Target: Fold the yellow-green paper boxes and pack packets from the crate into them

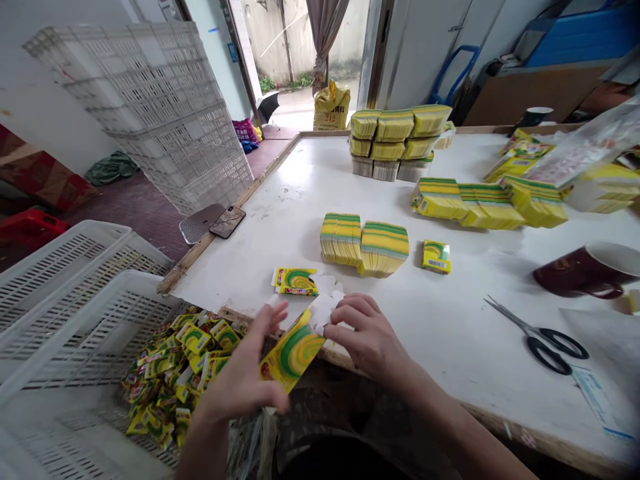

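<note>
My right hand (367,333) pinches the white flaps at the upper end of a yellow and green carton (293,350), tilted over the table's front edge. My left hand (250,367) is at the carton's lower left side, thumb and fingers spread apart; whether its palm touches the carton is hard to tell. A flattened carton (296,281) with its white flaps lies on the table just beyond my hands. Further off stand two bundles of flat cartons (385,243). A closed small box (436,257) lies to their right.
A white crate (145,283) holding many small yellow boxes (195,337) stands below the table's left edge. Scissors (540,337) and a dark mug (575,270) are on the right. A phone (227,221) lies at the left edge. More carton stacks (395,143) stand at the back.
</note>
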The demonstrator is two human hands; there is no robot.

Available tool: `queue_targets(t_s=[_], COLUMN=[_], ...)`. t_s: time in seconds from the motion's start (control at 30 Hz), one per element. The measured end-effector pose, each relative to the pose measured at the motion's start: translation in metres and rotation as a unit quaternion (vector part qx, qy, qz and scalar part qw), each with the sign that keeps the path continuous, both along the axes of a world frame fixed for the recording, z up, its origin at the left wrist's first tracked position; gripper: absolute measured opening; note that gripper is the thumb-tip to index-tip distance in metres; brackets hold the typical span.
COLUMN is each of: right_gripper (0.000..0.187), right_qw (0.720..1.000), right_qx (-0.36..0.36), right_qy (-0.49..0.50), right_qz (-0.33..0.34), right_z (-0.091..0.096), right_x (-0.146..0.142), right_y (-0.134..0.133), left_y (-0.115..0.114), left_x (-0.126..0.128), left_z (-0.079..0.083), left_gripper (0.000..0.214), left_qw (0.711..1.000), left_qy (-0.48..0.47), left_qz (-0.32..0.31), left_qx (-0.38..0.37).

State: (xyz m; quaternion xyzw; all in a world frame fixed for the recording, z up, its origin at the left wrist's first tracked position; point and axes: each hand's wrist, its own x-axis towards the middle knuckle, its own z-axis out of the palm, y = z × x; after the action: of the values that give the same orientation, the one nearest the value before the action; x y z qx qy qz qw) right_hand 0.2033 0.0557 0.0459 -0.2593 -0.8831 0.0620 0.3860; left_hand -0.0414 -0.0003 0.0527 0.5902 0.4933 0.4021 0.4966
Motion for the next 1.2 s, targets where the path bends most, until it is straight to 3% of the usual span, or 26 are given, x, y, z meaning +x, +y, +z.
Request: queue_targets(t_s=[0.1, 0.17, 0.2, 0.27, 0.37, 0.43, 0.47, 0.53, 0.73, 0.83, 0.97, 1.07, 1.2], right_gripper=[0.016, 0.033, 0.044, 0.053, 0.044, 0.042, 0.040, 0.039, 0.052, 0.056, 0.058, 0.057, 0.033], right_qw=[0.998, 0.977, 0.951, 0.873, 0.718, 0.636, 0.616, 0.629, 0.834, 0.897, 0.929, 0.944, 0.940], right_qx=[-0.020, -0.129, -0.211, -0.395, -0.622, -0.697, -0.709, -0.695, -0.513, -0.408, -0.341, -0.325, -0.333], right_qy=[0.056, 0.160, 0.215, 0.285, 0.306, 0.320, 0.330, 0.336, 0.179, 0.147, 0.144, 0.044, -0.027], right_qz=[-0.015, -0.060, -0.063, -0.019, 0.066, 0.087, 0.092, 0.091, 0.100, 0.081, 0.019, 0.046, 0.070], right_z=[-0.004, -0.010, -0.013, -0.019, -0.022, -0.022, -0.022, -0.022, -0.021, -0.025, -0.035, -0.039, -0.028], right_x=[-0.008, -0.011, -0.012, -0.016, -0.026, -0.033, -0.035, -0.037, -0.028, -0.026, -0.022, -0.015, -0.003], right_y=[-0.006, -0.007, -0.008, -0.009, -0.013, -0.016, -0.018, -0.019, -0.025, -0.027, -0.024, -0.020, -0.010], left_y=[0.000, 0.001, 0.001, -0.002, -0.007, -0.011, -0.011, -0.011, -0.005, -0.005, -0.008, -0.010, -0.008], left_x=[0.028, 0.045, 0.051, 0.058, 0.064, 0.065, 0.065, 0.065, 0.065, 0.067, 0.060, 0.050, 0.040], left_z=[-0.002, -0.008, -0.012, -0.021, -0.033, -0.036, -0.036, -0.033, -0.028, -0.037, -0.043, -0.040, -0.032], left_gripper=[0.108, 0.092, 0.087, 0.083, 0.078, 0.074, 0.072, 0.066, 0.063, 0.073, 0.059, 0.054, 0.054], left_qw=[0.984, 0.978, 0.976, 0.973, 0.968, 0.961, 0.957, 0.953, 0.971, 0.959, 0.928, 0.926, 0.929], left_qy=[0.163, 0.197, 0.206, 0.221, 0.238, 0.255, 0.263, 0.273, 0.220, 0.240, 0.321, 0.329, 0.330], left_qz=[-0.014, 0.034, 0.056, 0.069, 0.048, 0.041, 0.042, 0.048, 0.027, 0.068, 0.129, 0.119, 0.101], left_qx=[-0.076, -0.066, -0.050, -0.008, 0.066, 0.102, 0.112, 0.118, 0.091, 0.132, 0.140, 0.140, 0.131])
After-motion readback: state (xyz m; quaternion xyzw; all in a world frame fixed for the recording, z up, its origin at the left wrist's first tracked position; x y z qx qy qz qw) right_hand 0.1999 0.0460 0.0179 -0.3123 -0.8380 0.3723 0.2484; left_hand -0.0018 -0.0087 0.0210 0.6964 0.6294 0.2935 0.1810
